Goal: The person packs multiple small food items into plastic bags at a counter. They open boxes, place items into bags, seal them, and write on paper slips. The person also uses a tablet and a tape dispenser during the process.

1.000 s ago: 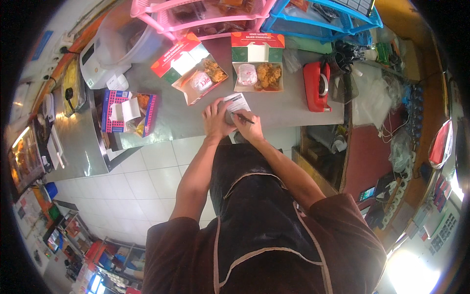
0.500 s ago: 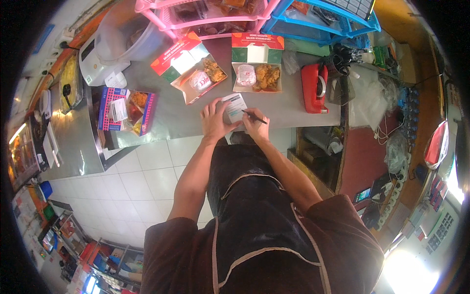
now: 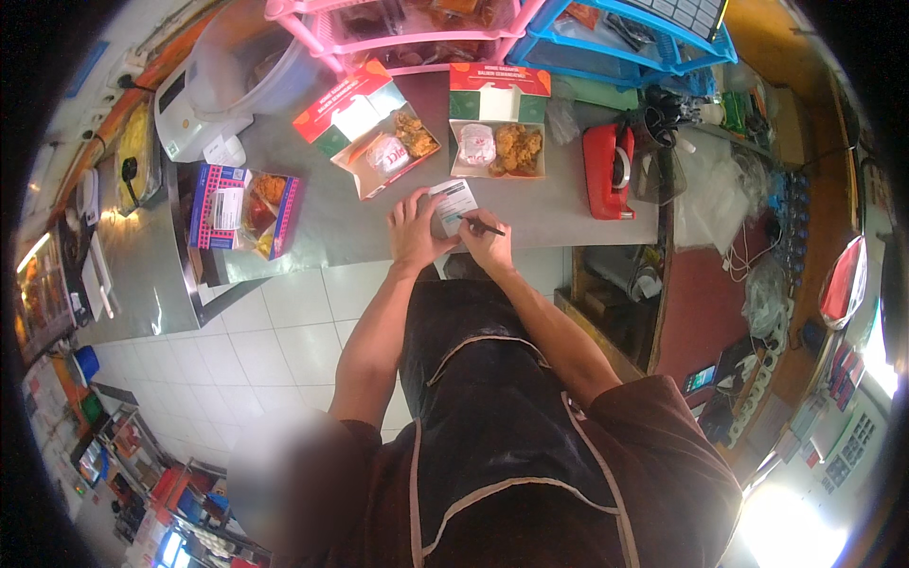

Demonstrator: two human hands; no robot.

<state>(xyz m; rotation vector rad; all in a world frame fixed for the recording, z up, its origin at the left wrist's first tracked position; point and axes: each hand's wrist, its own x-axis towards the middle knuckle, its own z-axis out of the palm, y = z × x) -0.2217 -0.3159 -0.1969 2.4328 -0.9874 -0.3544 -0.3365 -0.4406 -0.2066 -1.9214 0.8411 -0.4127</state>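
A small white printed slip (image 3: 454,205) lies near the front edge of the metal counter (image 3: 355,227). My left hand (image 3: 414,229) rests on the slip's left side with its fingers spread. In my right hand (image 3: 487,244) is a dark pen (image 3: 486,226), its tip at the slip's surface. Just beyond stand two lidded-open cardboard boxes, a left box (image 3: 345,142) and a right box (image 3: 499,87). Each holds fried chicken (image 3: 518,149) and a white wrapped bundle (image 3: 387,153).
A purple-and-blue box with a window (image 3: 202,210) sits at the left, near a white printer (image 3: 180,114). A red tape dispenser (image 3: 600,170) stands to the right. Pink (image 3: 417,52) and blue (image 3: 606,62) racks line the back. A phone (image 3: 701,379) lies at lower right.
My right hand and the pen have shifted slightly left across the slip. My left hand has stayed in place. A blurred patch has appeared at lower left.
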